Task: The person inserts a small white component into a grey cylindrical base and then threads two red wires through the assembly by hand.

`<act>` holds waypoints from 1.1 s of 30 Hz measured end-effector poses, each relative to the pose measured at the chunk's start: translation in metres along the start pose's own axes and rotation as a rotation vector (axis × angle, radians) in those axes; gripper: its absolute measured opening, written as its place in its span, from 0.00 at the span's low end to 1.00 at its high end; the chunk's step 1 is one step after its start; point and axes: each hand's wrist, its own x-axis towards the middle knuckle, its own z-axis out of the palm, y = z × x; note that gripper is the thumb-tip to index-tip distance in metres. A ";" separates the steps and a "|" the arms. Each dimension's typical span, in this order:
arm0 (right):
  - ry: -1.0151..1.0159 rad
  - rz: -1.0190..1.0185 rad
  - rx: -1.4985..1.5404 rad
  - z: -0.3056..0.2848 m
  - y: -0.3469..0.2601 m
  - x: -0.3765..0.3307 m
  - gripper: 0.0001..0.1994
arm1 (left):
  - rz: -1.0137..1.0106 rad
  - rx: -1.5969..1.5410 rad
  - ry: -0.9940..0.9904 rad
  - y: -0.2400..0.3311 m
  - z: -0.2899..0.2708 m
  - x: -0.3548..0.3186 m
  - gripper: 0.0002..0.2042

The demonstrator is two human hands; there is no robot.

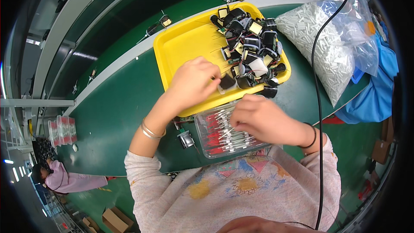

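Observation:
My left hand (195, 80) is over the yellow tray (185, 45), thumb and fingers closed together. Whatever they pinch, if anything, is hidden; a dark square piece (227, 81) lies just beside the fingertips. My right hand (264, 118) reaches over a clear plastic box (202, 146) of thin white sticks with red ends (217, 131). Its fingers are curled together, and I cannot make out what is between them. Piled on the tray's right side are several small black motor-like parts (252, 43) with thin wires and yellow pads.
At the right, a clear bag of small white tubes (317, 39) leans near the tray. A black cable (318, 103) hangs down in front. One silver-and-black part (185, 139) lies left of the box. Stacked clear boxes (62, 130) stand far left. Loose parts (165, 20) lie beyond the light rail.

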 end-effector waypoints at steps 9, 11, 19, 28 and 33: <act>0.188 -0.031 1.691 -0.016 0.009 0.046 0.08 | -0.095 -1.284 0.552 0.029 -0.012 -0.017 0.17; 0.154 -0.024 1.721 -0.021 0.007 0.053 0.07 | -0.109 -1.335 0.505 0.033 -0.021 -0.016 0.24; 0.191 0.125 1.396 -0.025 0.011 0.067 0.05 | -0.084 -1.190 0.501 0.015 -0.019 -0.026 0.22; 0.646 0.038 0.083 -0.054 0.008 0.062 0.06 | 0.021 -1.013 0.576 0.000 -0.053 -0.046 0.19; 0.606 -0.017 -0.097 -0.053 0.001 0.061 0.09 | -0.007 -0.385 0.295 0.027 -0.057 -0.036 0.22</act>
